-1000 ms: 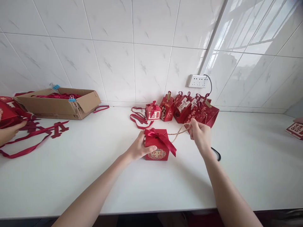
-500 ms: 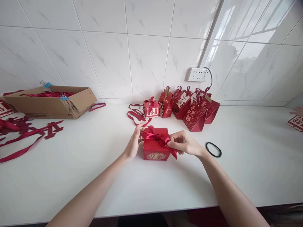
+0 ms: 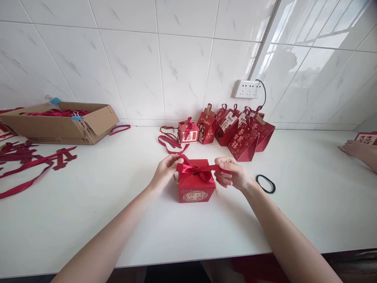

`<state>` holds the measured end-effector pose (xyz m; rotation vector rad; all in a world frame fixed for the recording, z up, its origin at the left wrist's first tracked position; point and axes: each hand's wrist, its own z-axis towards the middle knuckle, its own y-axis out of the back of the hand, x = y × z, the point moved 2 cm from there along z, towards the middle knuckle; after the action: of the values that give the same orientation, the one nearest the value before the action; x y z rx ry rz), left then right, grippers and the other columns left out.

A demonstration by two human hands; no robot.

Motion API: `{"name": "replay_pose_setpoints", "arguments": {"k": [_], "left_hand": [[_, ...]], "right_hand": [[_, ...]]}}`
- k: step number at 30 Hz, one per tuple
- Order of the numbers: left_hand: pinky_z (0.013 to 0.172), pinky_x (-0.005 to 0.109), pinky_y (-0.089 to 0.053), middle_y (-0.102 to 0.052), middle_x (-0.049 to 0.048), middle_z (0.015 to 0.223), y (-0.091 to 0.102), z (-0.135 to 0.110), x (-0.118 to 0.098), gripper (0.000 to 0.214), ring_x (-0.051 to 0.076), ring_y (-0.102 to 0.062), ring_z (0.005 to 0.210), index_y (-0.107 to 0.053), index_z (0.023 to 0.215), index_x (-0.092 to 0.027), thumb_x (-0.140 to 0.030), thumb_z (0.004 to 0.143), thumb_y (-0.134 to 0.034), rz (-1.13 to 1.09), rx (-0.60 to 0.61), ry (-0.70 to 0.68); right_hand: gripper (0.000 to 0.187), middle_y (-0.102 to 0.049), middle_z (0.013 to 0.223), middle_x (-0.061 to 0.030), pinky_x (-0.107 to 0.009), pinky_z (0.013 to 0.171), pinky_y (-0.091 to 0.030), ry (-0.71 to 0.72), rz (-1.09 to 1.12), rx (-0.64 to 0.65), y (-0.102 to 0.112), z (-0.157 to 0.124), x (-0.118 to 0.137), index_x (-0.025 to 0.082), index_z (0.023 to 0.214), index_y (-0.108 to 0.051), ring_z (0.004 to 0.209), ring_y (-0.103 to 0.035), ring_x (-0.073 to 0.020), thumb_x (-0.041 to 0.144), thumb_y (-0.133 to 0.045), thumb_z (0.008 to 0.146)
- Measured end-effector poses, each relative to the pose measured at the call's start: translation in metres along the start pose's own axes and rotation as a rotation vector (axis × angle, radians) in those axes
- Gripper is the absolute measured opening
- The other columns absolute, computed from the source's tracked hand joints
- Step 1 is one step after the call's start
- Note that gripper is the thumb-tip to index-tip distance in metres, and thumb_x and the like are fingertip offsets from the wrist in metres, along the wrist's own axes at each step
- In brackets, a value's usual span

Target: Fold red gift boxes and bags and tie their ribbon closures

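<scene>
A red gift box with a round gold emblem stands on the white table in front of me. Across its top runs a red satin ribbon tied in a bow. My right hand pinches one ribbon tail and draws it out to the right, so it lies taut. On the other side, my left hand is closed at the bow's left part, thumb and fingers together on the ribbon. Gold cord shows at both sides of the box.
Behind stand several red gift boxes and a small box beside loose ribbon. At left are a cardboard box of ribbons and red strips. A black band lies right. Another person's hand holds a red-and-white box.
My right hand has pulled a ribbon tail up and out to the right. My left hand has moved from the box's side to the bow. Another person's hand has come further in at right.
</scene>
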<state>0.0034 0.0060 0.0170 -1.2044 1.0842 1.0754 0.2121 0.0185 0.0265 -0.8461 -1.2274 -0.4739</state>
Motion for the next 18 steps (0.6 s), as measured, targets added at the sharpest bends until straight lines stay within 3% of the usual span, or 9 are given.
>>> {"name": "replay_pose_setpoints", "arguments": {"k": [6,10,12,18], "left_hand": [[0.067,0.024,-0.044,-0.059,-0.0016,0.073,0.008,0.003,-0.01,0.03,0.01,-0.055,0.065,-0.058,0.081,-0.017,-0.039,0.065,-0.073,-0.066,-0.073,-0.073],[0.064,0.022,-0.046,-0.057,-0.0024,0.072,0.01,0.002,-0.016,0.03,0.009,-0.054,0.064,-0.057,0.079,-0.017,-0.038,0.065,-0.074,-0.102,-0.064,-0.086],[0.061,0.022,-0.047,-0.056,-0.0033,0.071,0.009,0.002,-0.017,0.03,0.008,-0.053,0.061,-0.056,0.075,-0.017,-0.035,0.062,-0.076,-0.106,-0.062,-0.078],[0.058,0.023,-0.048,-0.055,-0.004,0.07,0.011,0.002,-0.019,0.029,0.008,-0.055,0.058,-0.056,0.079,-0.017,-0.028,0.06,-0.075,-0.089,-0.065,-0.098]], "right_hand": [[0.038,-0.029,0.039,0.0093,-0.018,0.03,-0.029,0.048,0.017,0.023,0.003,0.002,-0.002,0.018,0.052,-0.041,0.029,-0.029,-0.0048,0.037,-0.066,0.074],[0.025,-0.048,0.054,0.0032,-0.019,0.033,-0.036,0.128,0.02,0.011,0.002,0.004,0.001,0.016,0.058,-0.055,0.039,-0.044,-0.0072,0.032,-0.071,0.068],[0.02,-0.052,0.062,0.0019,-0.019,0.034,-0.037,0.149,0.033,-0.002,0.001,0.004,0.002,0.015,0.062,-0.058,0.043,-0.046,-0.0069,0.03,-0.073,0.065],[0.024,-0.054,0.063,-0.0001,-0.015,0.032,-0.037,0.175,0.05,-0.164,0.002,0.005,0.002,0.016,0.062,-0.056,0.049,-0.046,-0.0079,0.033,-0.065,0.076]]}}
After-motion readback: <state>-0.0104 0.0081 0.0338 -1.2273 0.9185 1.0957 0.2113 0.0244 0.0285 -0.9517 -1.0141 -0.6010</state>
